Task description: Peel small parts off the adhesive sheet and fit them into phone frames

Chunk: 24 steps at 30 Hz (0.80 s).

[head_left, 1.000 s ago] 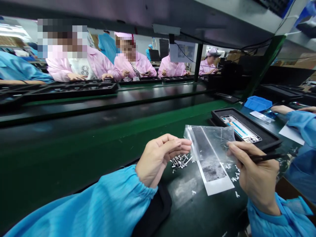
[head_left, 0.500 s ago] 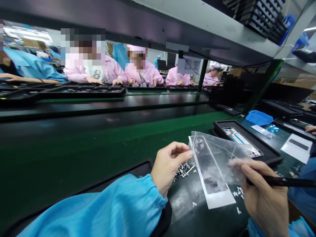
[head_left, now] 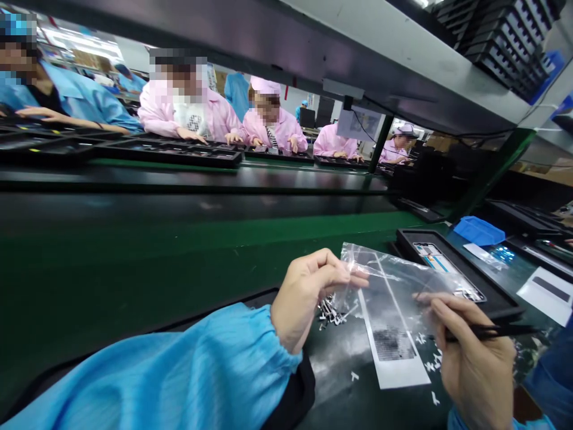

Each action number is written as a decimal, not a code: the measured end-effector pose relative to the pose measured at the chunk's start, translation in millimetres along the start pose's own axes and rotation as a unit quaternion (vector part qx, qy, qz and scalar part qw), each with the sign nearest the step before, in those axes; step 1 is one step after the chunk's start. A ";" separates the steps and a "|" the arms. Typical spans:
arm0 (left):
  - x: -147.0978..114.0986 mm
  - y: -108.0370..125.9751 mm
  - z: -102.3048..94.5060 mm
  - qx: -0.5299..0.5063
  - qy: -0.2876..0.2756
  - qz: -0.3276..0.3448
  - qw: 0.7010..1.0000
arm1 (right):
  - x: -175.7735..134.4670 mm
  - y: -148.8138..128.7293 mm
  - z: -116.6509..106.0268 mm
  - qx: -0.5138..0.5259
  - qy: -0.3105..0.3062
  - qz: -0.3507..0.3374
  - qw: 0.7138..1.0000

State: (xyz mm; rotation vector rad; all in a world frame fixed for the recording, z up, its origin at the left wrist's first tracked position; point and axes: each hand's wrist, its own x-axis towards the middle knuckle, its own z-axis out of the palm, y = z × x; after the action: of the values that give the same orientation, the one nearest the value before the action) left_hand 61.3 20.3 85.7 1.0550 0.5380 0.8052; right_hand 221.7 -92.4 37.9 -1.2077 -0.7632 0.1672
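Observation:
My left hand [head_left: 308,292] pinches the left end of a clear plastic bag [head_left: 418,276], its fingertips showing through the film. At the bag's right part, my right hand [head_left: 477,352] is closed on the film and also holds slim black tweezers [head_left: 505,331], whose tips are hidden. Under the bag lies a white sheet [head_left: 400,377] with a dark grid of small pieces. Beside my left hand is a pile of small metal parts [head_left: 330,313]. Small white Y-shaped pieces [head_left: 433,361] are scattered near my right hand.
A black tray [head_left: 496,298] holding a phone frame [head_left: 436,260] sits behind my right hand. Farther right are a blue bin [head_left: 478,230] and a white card [head_left: 546,292]. A black mat [head_left: 290,394] lies under my left sleeve. A shelf [head_left: 358,65] hangs overhead; co-workers sit opposite.
The view has shifted slightly. My left fingers have reached farther right, behind the bag's film. The bag is drawn out straighter between my hands, and the tweezers have turned in my right hand.

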 end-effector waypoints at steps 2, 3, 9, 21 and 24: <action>-4.0 5.6 1.8 -0.052 -0.086 -0.048 0.994 | -0.6 3.0 3.0 -0.010 -0.002 0.003 1.000; -5.0 6.6 2.9 -0.070 -0.128 -0.075 0.986 | -1.2 3.8 4.3 -0.014 0.001 -0.001 1.000; 3.2 -7.7 4.4 0.013 -0.169 -0.170 0.971 | -6.5 -0.6 7.1 -0.057 0.004 -0.041 0.998; 4.5 -5.4 6.7 -0.012 -0.125 -0.083 0.989 | -12.3 -0.1 10.8 -0.112 -0.038 -0.069 0.991; 6.6 -5.5 3.4 0.033 -0.149 -0.055 0.987 | -12.9 -1.7 10.5 -0.116 -0.050 -0.063 0.990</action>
State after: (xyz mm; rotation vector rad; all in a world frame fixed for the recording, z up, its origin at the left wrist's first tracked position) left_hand 69.5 22.3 82.0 1.1722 0.3657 0.5215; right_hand 205.2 -91.3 35.2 -1.3738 -0.9634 0.0354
